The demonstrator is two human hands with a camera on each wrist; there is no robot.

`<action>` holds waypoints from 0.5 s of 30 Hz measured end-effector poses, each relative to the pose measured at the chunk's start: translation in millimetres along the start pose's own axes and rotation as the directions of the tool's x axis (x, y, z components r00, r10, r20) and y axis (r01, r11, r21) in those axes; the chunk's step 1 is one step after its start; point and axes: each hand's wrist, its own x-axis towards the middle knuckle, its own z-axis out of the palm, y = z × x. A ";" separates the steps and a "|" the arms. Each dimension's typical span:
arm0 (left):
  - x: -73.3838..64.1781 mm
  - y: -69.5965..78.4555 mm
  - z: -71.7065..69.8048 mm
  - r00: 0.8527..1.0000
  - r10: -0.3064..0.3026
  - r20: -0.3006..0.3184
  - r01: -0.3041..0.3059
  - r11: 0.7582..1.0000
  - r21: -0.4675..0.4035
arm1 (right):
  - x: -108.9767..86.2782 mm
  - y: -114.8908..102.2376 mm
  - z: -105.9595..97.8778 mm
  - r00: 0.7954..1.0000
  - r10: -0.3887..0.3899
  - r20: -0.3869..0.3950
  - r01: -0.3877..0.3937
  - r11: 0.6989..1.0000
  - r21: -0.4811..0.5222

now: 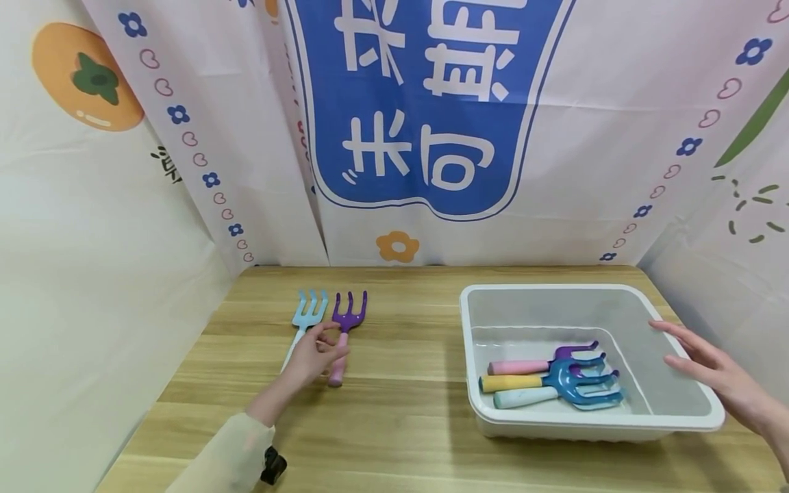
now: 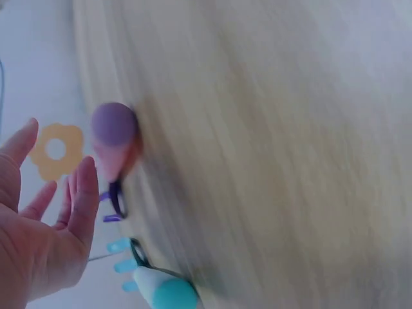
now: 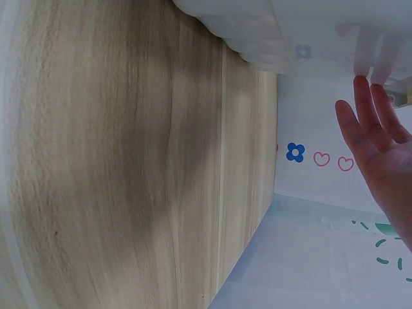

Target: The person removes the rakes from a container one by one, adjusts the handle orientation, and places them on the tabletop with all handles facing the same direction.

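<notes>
On the left of the table lie two small hand forks. One has purple tines (image 1: 348,320) and a pink handle; the other is a light blue hand fork (image 1: 310,316), partly covered by my left hand (image 1: 311,356). That hand hovers by the pink handle, thumb and fingers spread apart around it; the left wrist view shows a gap between fingers and handle. My right hand (image 1: 718,366) rests its straight fingertips on the right side of a white plastic tub (image 1: 542,308). Inside the tub lie a pink-handled purple fork (image 1: 520,368), a yellow-handled blue fork (image 1: 514,383) and a pale-handled fork (image 1: 527,398).
The wooden table (image 1: 401,383) ends at a white printed cloth (image 1: 265,198) hung behind it, with more cloth at both sides. The tub's walls rise around the forks in it. A black device (image 1: 273,465) sits at the left sleeve.
</notes>
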 end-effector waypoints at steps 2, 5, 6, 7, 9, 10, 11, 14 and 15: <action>-3.4 6.5 2.1 1.000 0.027 0.016 -0.026 0.998 -0.061 | -0.3 0.1 -0.4 1.000 0.002 -0.005 -0.002 1.000 -0.003; -8.7 17.2 7.6 0.998 0.064 0.023 -0.062 0.994 -0.094 | -0.5 0.4 -0.2 1.000 -0.007 -0.009 0.007 1.000 -0.010; -10.2 20.7 9.8 0.996 0.083 0.029 -0.080 0.992 -0.094 | -0.5 0.7 0.1 1.000 -0.009 -0.009 0.009 1.000 -0.013; -11.9 24.4 12.2 0.995 0.095 0.037 -0.091 0.991 -0.097 | -0.6 0.9 0.3 1.000 -0.012 -0.012 0.012 1.000 -0.022; -15.0 31.6 17.0 0.991 0.122 0.060 -0.115 0.988 -0.104 | -0.6 1.3 0.9 1.000 -0.015 -0.018 0.014 0.999 -0.041; -16.2 35.3 19.3 0.987 0.144 0.074 -0.136 0.985 -0.103 | -0.6 1.5 1.0 1.000 -0.013 -0.020 0.013 0.999 -0.047; -17.5 39.2 21.2 0.982 0.167 0.092 -0.156 0.982 -0.110 | -0.6 1.5 1.1 1.000 -0.014 -0.022 0.012 0.998 -0.054; -21.0 53.0 26.8 0.965 0.215 0.152 -0.195 0.971 -0.134 | -0.3 1.3 1.1 1.000 -0.018 -0.026 0.016 0.998 -0.064; -22.0 58.8 28.4 0.957 0.236 0.169 -0.215 0.967 -0.136 | -0.2 1.1 1.1 0.999 -0.021 -0.025 0.020 0.998 -0.063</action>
